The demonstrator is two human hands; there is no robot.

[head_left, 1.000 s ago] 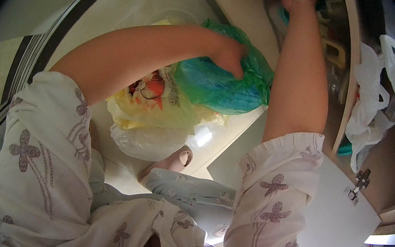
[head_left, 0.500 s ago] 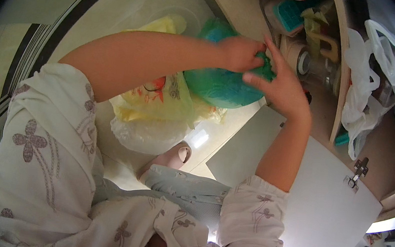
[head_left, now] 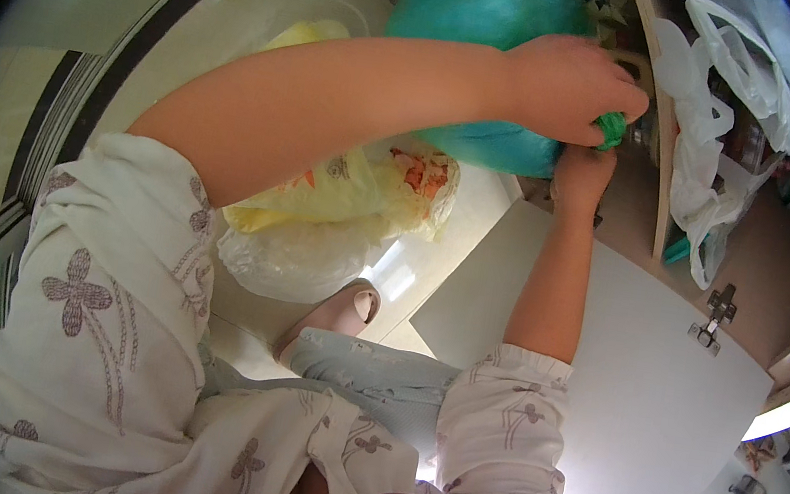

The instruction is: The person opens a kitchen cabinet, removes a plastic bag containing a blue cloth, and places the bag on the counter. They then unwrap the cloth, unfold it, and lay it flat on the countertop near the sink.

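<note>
A full green plastic bag bulges beyond and below my left forearm, lifted in front of the cabinet. My left hand reaches across and is closed on the bag's gathered top, a green tuft showing under its fingers. Just beneath, my right hand is closed and seems to grip the bag's neck; its fingers are mostly hidden behind my left hand. On the floor to the left lie a yellow plastic bag with red print and a clear whitish bag.
An open white cabinet door with a metal hinge spreads at the right. White plastic bags hang at the cabinet's edge. A sliding door track runs along the left. My slippered foot stands on the tiled floor.
The green bag has risen and swung up and right. My left hand has moved right onto its gathered top. My right hand, spread before, has closed and come lower beside the left.
</note>
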